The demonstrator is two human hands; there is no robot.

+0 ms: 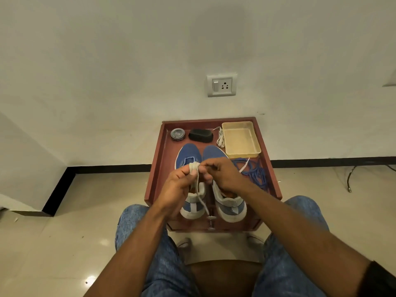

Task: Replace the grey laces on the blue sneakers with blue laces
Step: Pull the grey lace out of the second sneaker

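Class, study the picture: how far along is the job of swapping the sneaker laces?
Done: both blue sneakers look unlaced, and one pale lace bundle lies beside the beige tray. In hand: the left hand and right hand are bundling the second grey lace. Left: threading the blue laces, untouched on the wooden table.

We see the grey lace (194, 167) bunched in loops at the left fingers (188, 172), its loose tail trailing down below them over the left blue sneaker (188, 155). The right blue sneaker (230, 205) lies just beyond and beneath the right fingers (209, 168). The blue laces (256, 173) lie tangled to the right of those fingers
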